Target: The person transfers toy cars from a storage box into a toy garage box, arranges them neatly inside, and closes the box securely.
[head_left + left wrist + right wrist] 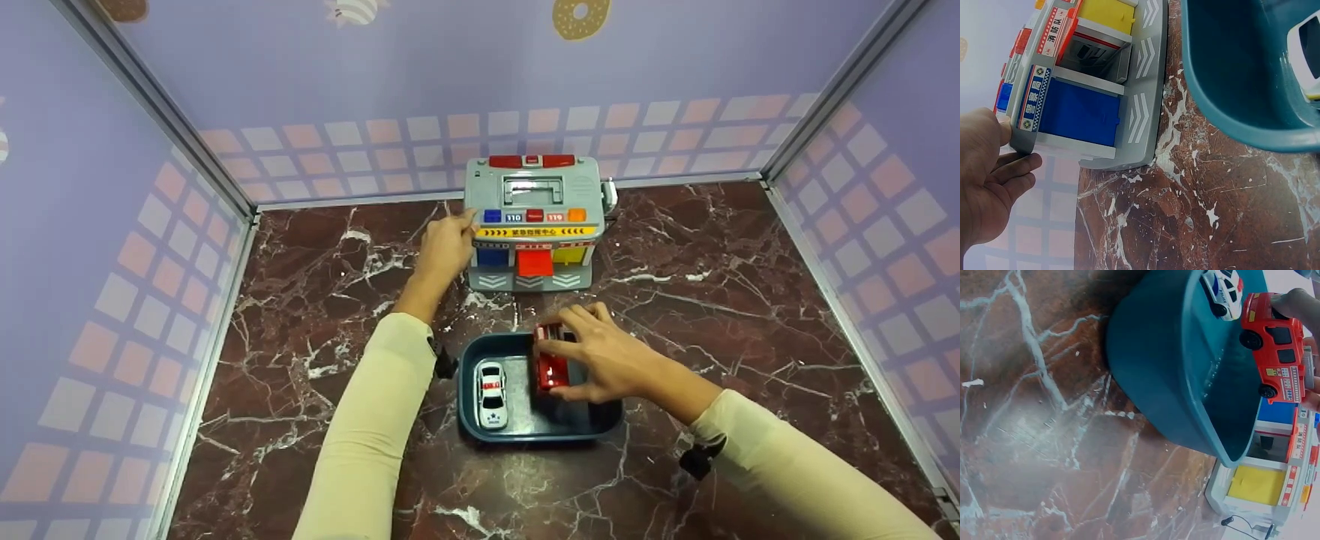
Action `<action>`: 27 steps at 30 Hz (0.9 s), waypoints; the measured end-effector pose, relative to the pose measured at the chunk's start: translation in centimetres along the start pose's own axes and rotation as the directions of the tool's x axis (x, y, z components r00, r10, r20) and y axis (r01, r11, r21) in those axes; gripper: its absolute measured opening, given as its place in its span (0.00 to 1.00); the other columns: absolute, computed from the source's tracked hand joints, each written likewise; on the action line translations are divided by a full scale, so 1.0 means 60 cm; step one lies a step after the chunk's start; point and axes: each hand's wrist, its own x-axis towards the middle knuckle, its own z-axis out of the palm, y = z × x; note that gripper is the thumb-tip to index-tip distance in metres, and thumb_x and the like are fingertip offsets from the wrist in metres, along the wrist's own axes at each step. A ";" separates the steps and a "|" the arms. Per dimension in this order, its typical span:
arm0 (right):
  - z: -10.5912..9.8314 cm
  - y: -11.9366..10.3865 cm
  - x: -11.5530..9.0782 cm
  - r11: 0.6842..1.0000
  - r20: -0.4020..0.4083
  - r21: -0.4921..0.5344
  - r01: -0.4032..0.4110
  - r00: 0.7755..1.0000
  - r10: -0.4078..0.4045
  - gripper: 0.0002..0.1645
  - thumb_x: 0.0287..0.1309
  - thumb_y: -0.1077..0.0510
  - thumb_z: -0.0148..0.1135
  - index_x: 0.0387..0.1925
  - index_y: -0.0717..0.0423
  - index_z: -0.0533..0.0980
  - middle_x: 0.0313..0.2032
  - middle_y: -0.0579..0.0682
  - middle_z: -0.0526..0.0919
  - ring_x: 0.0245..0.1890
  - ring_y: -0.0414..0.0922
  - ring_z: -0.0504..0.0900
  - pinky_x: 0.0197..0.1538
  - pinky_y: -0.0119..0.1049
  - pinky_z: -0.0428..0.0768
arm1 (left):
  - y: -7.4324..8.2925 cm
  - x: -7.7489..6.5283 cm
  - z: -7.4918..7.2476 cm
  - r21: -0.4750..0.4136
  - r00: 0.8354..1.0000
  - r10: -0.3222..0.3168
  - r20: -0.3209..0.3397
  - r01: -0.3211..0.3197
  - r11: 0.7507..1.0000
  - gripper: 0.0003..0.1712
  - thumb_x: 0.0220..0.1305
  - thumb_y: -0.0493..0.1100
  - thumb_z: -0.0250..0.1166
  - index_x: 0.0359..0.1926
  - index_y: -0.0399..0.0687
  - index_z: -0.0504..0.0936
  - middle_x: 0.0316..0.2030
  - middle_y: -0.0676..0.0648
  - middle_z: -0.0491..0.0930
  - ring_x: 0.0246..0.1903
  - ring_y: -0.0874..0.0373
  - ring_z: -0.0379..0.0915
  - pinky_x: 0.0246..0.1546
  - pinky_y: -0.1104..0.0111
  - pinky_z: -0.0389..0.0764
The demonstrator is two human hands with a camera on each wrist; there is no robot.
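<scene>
My right hand (600,352) grips a red toy fire truck (552,367) over the right half of a dark teal tray (466,420). In the right wrist view the red truck (1278,349) is lifted above the tray floor, its wheels off any surface. A white toy police car (492,397) lies in the tray's left half. My left hand (448,244) holds the left edge of the roof of a grey toy emergency station (532,281). The left wrist view shows the station's middle red door (1067,39) raised, while the blue door (1078,115) and yellow door (1109,14) are down.
The station stands near the back wall (420,82), behind the tray, on a dark red marbled tabletop (337,315). Patterned side panels (97,300) enclose the tabletop at left and right. A thin black cord (1241,526) hangs at the station's side.
</scene>
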 end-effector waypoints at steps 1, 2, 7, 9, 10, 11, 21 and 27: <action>-0.002 0.001 0.001 1.000 0.000 0.007 -0.002 1.000 0.002 0.41 0.53 0.30 0.81 0.64 0.45 0.85 0.66 0.59 0.81 0.59 0.54 0.80 0.54 0.52 0.72 | 0.000 0.000 0.000 0.000 1.000 0.000 0.000 0.000 1.000 0.22 0.86 0.48 0.60 0.74 0.54 0.84 0.67 0.45 0.86 0.68 0.38 0.84 0.69 0.45 0.83; -0.004 0.003 0.002 1.000 -0.002 0.011 -0.003 1.000 0.003 0.41 0.53 0.30 0.81 0.64 0.45 0.85 0.67 0.59 0.81 0.60 0.55 0.80 0.54 0.52 0.73 | 0.000 0.000 0.000 -0.002 1.000 -0.003 0.000 0.003 1.000 0.22 0.86 0.48 0.60 0.73 0.55 0.84 0.67 0.45 0.86 0.67 0.38 0.84 0.69 0.45 0.83; -0.016 0.014 0.007 0.999 -0.022 0.037 -0.021 1.000 0.022 0.40 0.53 0.33 0.82 0.64 0.44 0.85 0.67 0.60 0.80 0.61 0.58 0.79 0.54 0.53 0.74 | 0.001 0.000 -0.001 -0.017 1.000 -0.022 0.001 0.022 1.000 0.22 0.85 0.49 0.61 0.73 0.56 0.84 0.67 0.45 0.87 0.66 0.37 0.84 0.69 0.45 0.83; -0.020 0.021 0.008 0.998 -0.030 0.050 -0.035 0.999 0.036 0.40 0.52 0.34 0.83 0.63 0.44 0.85 0.67 0.60 0.79 0.61 0.58 0.78 0.54 0.54 0.75 | 0.001 0.000 -0.001 -0.019 1.000 -0.026 0.000 0.026 0.999 0.21 0.85 0.49 0.61 0.72 0.57 0.85 0.67 0.45 0.86 0.66 0.37 0.85 0.68 0.45 0.84; -0.022 0.024 0.009 0.997 -0.030 0.056 -0.044 0.998 0.046 0.40 0.52 0.34 0.83 0.63 0.44 0.85 0.67 0.60 0.79 0.61 0.58 0.78 0.55 0.54 0.75 | 0.001 0.000 -0.001 -0.017 1.000 -0.025 -0.001 0.025 1.000 0.21 0.85 0.50 0.61 0.72 0.56 0.85 0.67 0.46 0.86 0.66 0.37 0.85 0.68 0.45 0.84; -0.024 0.029 0.009 0.997 -0.033 0.062 -0.052 0.998 0.055 0.39 0.51 0.35 0.84 0.63 0.44 0.84 0.67 0.60 0.79 0.60 0.57 0.77 0.55 0.54 0.75 | 0.001 0.000 -0.001 -0.015 1.000 -0.024 -0.002 0.024 1.000 0.21 0.85 0.50 0.61 0.72 0.56 0.85 0.67 0.45 0.87 0.66 0.37 0.85 0.68 0.45 0.84; -0.035 0.071 0.003 0.980 -0.017 0.083 -0.181 0.983 0.184 0.40 0.53 0.38 0.84 0.64 0.49 0.84 0.67 0.61 0.78 0.61 0.59 0.76 0.63 0.60 0.84 | 0.002 -0.001 -0.001 -0.009 1.000 -0.013 -0.002 0.013 1.000 0.22 0.86 0.49 0.60 0.73 0.56 0.84 0.69 0.47 0.85 0.69 0.39 0.83 0.71 0.46 0.82; -0.033 0.094 -0.004 0.965 -0.020 0.095 -0.244 0.969 0.247 0.42 0.53 0.38 0.84 0.66 0.48 0.83 0.68 0.61 0.77 0.64 0.61 0.75 0.63 0.61 0.85 | 0.001 0.000 0.000 -0.007 1.000 -0.009 -0.003 0.009 1.000 0.23 0.86 0.49 0.59 0.75 0.55 0.82 0.71 0.47 0.83 0.72 0.41 0.80 0.74 0.48 0.80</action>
